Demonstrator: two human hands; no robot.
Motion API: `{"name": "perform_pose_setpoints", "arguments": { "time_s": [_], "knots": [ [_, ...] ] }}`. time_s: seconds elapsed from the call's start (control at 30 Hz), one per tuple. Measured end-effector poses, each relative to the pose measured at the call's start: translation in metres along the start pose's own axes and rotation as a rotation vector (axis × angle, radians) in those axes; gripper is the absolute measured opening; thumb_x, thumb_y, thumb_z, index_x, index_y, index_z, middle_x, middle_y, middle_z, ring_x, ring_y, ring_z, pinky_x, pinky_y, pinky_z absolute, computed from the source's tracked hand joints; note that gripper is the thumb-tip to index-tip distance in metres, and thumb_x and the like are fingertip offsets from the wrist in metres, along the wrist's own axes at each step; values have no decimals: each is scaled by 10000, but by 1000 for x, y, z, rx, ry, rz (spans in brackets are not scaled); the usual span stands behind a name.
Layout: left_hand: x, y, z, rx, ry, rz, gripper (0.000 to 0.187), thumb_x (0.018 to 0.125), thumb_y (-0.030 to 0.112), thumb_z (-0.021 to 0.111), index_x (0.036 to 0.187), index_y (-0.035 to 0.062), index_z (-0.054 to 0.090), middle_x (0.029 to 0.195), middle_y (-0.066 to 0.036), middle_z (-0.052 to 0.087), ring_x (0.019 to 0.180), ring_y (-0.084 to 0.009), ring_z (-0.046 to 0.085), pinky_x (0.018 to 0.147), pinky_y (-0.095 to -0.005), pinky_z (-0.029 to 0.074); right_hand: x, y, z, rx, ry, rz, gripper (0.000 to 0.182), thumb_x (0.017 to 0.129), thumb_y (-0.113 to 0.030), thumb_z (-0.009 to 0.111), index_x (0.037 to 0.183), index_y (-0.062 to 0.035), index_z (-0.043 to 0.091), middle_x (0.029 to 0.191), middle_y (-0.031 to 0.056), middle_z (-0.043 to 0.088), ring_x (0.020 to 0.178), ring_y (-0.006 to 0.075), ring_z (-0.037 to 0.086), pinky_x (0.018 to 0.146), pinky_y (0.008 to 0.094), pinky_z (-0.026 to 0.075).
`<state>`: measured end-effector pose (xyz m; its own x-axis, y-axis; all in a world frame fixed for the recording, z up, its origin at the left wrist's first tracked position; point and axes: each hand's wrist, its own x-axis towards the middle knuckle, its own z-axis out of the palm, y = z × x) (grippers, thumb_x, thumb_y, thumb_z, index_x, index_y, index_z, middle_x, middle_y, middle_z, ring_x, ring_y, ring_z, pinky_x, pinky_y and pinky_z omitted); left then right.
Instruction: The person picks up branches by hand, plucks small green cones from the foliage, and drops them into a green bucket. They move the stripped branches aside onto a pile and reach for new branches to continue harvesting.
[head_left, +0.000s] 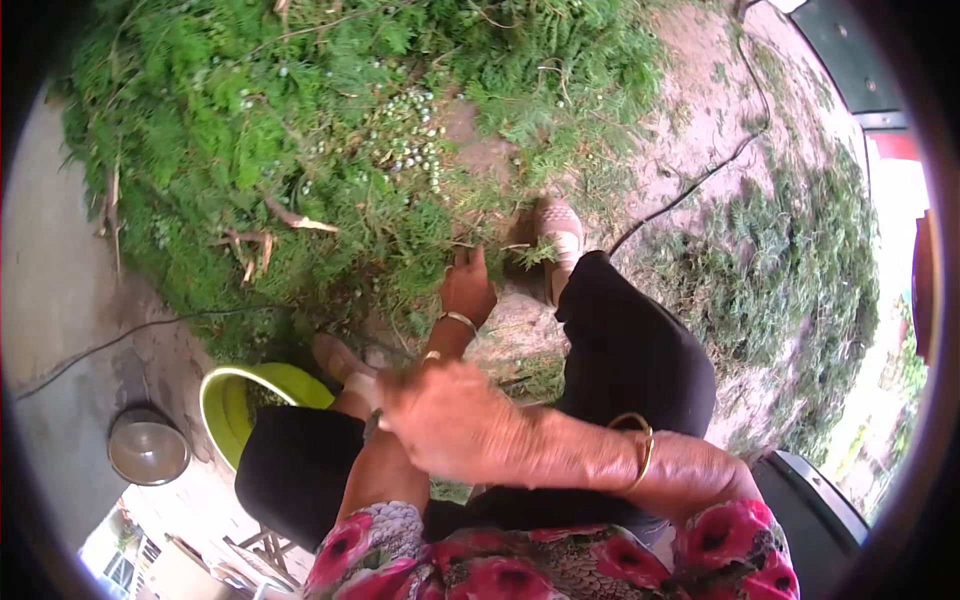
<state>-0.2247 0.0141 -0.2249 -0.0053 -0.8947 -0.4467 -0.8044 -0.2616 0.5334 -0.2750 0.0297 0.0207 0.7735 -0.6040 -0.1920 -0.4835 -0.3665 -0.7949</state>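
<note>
My left hand reaches forward over the cut evergreen branches. Its fingers are closed at a thin sprig, with the tips partly lost among the leaves. Across my left forearm lies my right hand, blurred and curled closed. Something small and dark shows beside its fingers, too indistinct to name. To the left of my right hand, a lime-green tub sits on the ground near my knee, with some plant bits inside. A cluster of pale round berries lies among the greenery ahead.
A metal bowl rests on the floor at left. Black cables run over the ground on both sides. More dull green cuttings spread at right. Broken brown sticks lie on the pile. My shoe stands beside it.
</note>
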Motion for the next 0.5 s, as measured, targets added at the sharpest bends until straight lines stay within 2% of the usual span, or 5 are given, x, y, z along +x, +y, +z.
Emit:
{"name": "perform_pose_setpoints", "arguments": {
  "time_s": [0.2,0.27,0.37,0.43,0.5],
  "knots": [
    [48,-20,28,294,-273,51,410,769,86,552,1175,44,508,1287,-265,446,1084,-386,524,874,-456,457,4,8,-18,-130,-1,-40,258,746,-121,599,903,49,485,752,157,570,698,314,592,570,397,498],
    [36,-32,29,333,-189,74,236,736,66,560,964,16,595,1022,-257,577,951,-367,570,849,-459,445,3,9,-18,-23,68,6,262,757,-133,602,899,55,488,744,152,567,715,320,597,583,396,503],
    [5,-83,38,185,134,176,78,742,96,571,785,35,591,801,-185,595,829,-344,571,786,-474,448,2,19,-19,-90,70,-23,255,786,-151,589,895,59,494,739,171,576,707,329,611,602,402,507],
    [-14,-140,57,-885,6,-237,196,706,162,641,873,61,630,921,-171,626,961,-310,584,809,-377,467,7,23,-27,-138,-18,135,256,814,-173,574,898,56,498,758,206,590,697,348,621,607,426,504],
    [-58,-87,-24,-581,183,-110,167,703,133,651,839,42,617,881,-170,628,874,-311,605,735,-373,477,10,35,-29,-83,195,143,248,828,-186,569,913,38,502,722,229,591,664,402,607,594,455,501]
  ]
}}
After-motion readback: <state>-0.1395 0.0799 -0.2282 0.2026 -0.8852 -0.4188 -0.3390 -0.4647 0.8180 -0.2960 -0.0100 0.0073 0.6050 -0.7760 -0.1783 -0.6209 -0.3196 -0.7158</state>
